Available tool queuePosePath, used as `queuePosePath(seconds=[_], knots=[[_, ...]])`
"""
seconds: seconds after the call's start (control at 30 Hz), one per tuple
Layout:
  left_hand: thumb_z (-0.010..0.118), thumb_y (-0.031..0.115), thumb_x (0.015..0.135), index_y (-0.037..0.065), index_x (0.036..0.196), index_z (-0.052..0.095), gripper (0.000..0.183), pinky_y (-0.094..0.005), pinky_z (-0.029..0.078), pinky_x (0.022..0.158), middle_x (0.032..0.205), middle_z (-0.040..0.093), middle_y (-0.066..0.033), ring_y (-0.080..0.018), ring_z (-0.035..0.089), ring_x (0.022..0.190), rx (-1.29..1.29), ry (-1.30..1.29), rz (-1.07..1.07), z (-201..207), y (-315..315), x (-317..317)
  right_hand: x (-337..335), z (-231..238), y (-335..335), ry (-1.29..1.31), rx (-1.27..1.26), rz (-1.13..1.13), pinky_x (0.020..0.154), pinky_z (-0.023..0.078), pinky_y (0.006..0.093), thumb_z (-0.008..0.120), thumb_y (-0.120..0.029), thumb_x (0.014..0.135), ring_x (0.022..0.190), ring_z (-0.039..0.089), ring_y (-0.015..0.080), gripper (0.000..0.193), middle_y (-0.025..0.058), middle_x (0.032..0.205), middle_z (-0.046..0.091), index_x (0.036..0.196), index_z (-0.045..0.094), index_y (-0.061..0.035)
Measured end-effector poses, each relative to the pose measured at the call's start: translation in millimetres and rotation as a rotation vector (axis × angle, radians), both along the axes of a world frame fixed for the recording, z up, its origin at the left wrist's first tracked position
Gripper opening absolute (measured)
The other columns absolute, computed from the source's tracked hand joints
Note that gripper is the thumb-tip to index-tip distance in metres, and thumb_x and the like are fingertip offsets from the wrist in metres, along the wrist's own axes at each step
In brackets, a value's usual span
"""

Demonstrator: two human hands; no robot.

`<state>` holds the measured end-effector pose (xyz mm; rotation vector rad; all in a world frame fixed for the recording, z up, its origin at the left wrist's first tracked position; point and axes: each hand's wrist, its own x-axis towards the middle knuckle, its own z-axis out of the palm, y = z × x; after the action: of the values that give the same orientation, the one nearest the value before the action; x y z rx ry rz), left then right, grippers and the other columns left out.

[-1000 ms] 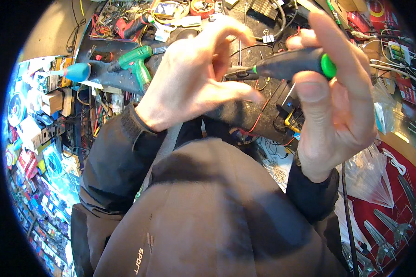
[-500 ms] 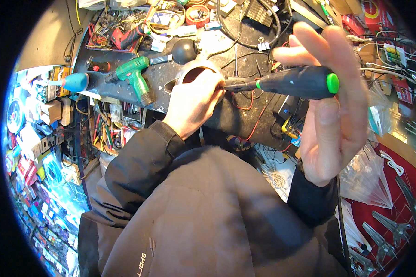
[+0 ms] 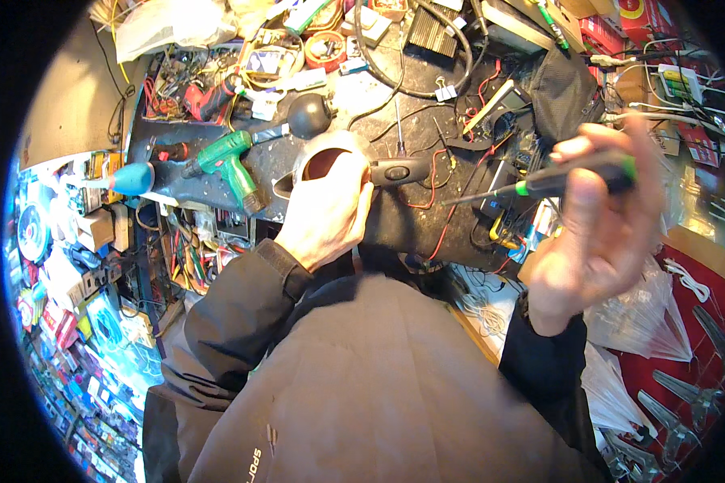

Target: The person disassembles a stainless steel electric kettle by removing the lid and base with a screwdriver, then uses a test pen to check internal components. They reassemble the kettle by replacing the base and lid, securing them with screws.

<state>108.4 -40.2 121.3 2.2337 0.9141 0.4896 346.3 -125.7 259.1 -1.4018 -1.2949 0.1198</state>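
Observation:
My left hand (image 3: 326, 211) is closed on a round metal kettle (image 3: 342, 142) with an open top. Its spout points left, and its black handle (image 3: 400, 171) juts out to the right past my fingers. To the right, clear of the kettle, my right hand (image 3: 600, 213) grips a screwdriver (image 3: 576, 175) with a black and green grip. The thin shaft points left toward the handle, its tip apart from it. My right fingers are slightly blurred.
Behind the kettle lie a black dome-shaped part (image 3: 309, 117) and a green drill (image 3: 229, 165). A blue-tipped tool (image 3: 133, 179) sits farther left. Red wires (image 3: 437, 233) and a multimeter (image 3: 507, 101) are on the right. Plastic bags (image 3: 640, 310) hang at lower right.
The screwdriver's tip has come away from the kettle's handle, and my right hand has drawn it to the right, its fingers now curled round the grip. My left hand keeps hold of the kettle.

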Motion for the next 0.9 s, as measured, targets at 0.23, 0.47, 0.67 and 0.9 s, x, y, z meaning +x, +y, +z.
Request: queuePosePath(seconds=[0.23, 0.47, 0.67, 0.9], knots=[[0.071, 0.016, 0.106, 0.004, 0.111, 0.062, 0.016, -0.0457, 0.057, 0.069, 0.100, 0.065, -0.0145, -0.0354, 0.070, 0.078, 0.258, 0.210, -0.201, 2.3, 13.7, -3.6, 11.1, -109.2, -5.3, -0.023, -0.489, -0.212, 0.099, 0.062, 0.0403, 0.082, 0.002, 0.098, 0.108, 0.078, 0.0318, 0.044, 0.0167, 0.121, 0.079, 0.141, 0.079, -0.0053], [0.072, 0.018, 0.110, 0.009, 0.110, 0.063, 0.013, -0.0475, 0.055, 0.058, 0.094, 0.065, -0.0120, -0.0383, 0.070, 0.072, 0.188, 0.258, -0.308, 0.8, 22.9, -6.6, 23.1, -220.3, -12.2, -0.097, -0.800, -0.105, 0.115, 0.058, 0.0468, 0.082, -0.001, 0.095, 0.132, 0.073, 0.0419, 0.055, 0.0196, 0.141, 0.077, 0.149, 0.073, -0.0066], [0.074, 0.018, 0.110, 0.010, 0.103, 0.063, 0.015, -0.0452, 0.054, 0.058, 0.088, 0.064, -0.0105, -0.0346, 0.069, 0.070, 0.177, 0.238, -0.312, 4.9, 24.8, -7.8, 14.5, -198.5, -20.6, 0.040, -0.671, 0.286, 0.110, 0.061, 0.0423, 0.084, 0.004, 0.090, 0.131, 0.076, 0.0375, 0.064, 0.0188, 0.144, 0.077, 0.151, 0.072, -0.0066], [0.080, 0.015, 0.106, 0.009, 0.097, 0.063, 0.020, -0.0442, 0.054, 0.058, 0.080, 0.062, -0.0122, -0.0341, 0.070, 0.067, 0.153, 0.161, -0.234, 4.7, 22.7, -2.5, 23.8, -183.6, -5.2, -0.028, -0.649, 0.287, 0.095, 0.068, 0.0404, 0.086, -0.002, 0.091, 0.109, 0.084, 0.0335, 0.045, 0.0156, 0.124, 0.085, 0.136, 0.082, -0.0080]])
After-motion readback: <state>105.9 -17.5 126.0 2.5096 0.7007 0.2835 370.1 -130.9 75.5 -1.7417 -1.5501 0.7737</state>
